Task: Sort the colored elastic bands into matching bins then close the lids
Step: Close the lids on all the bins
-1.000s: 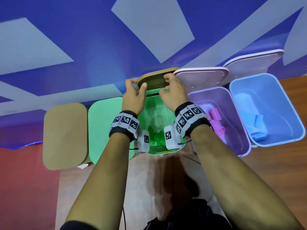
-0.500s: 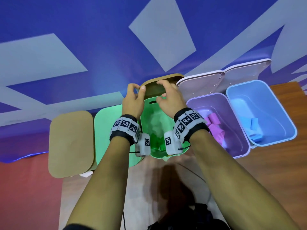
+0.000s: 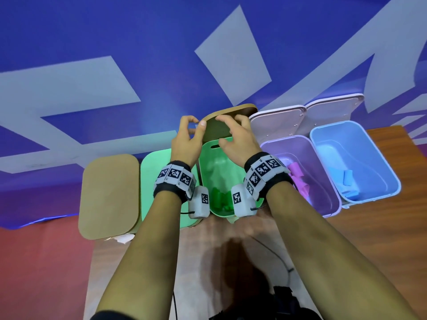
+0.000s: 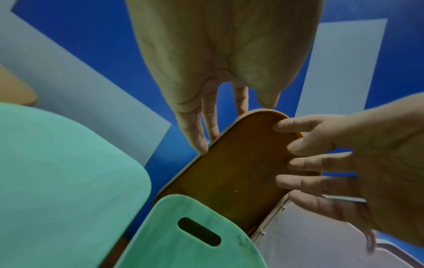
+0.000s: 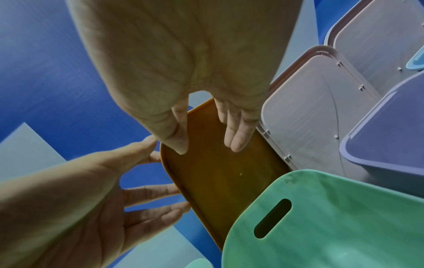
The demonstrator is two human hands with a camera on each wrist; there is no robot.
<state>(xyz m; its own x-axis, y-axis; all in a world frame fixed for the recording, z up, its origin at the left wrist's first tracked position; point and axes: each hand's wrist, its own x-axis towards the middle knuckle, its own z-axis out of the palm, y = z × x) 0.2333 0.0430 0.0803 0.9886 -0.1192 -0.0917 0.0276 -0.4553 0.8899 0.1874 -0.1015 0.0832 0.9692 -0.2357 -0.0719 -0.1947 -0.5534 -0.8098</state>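
The tan lid (image 3: 216, 131) leans up behind the open green bin (image 3: 223, 168), with its dark underside toward me. My left hand (image 3: 193, 128) pinches its left edge: thumb in front, fingers behind, as the left wrist view shows on the lid (image 4: 229, 172). The bent fingers of my right hand (image 3: 227, 130) touch the underside with their tips; in the right wrist view they lie on the lid (image 5: 218, 181). Green bands (image 3: 219, 200) lie in the green bin. Pink bands (image 3: 298, 179) are in the purple bin (image 3: 323, 181), blue bands (image 3: 349, 181) in the blue bin (image 3: 379, 162).
The purple bin's lid (image 3: 277, 121) and the blue bin's lid (image 3: 332, 109) stand open at the back. To the left are a closed tan lid (image 3: 108, 195) and a closed green lid (image 3: 159, 181). A blue and grey wall rises behind the bins. The wooden table (image 3: 381, 227) extends toward me.
The lid now shows more of its underside. My right fingers have slid from its far edge onto its face. My left hand stays at the left edge.
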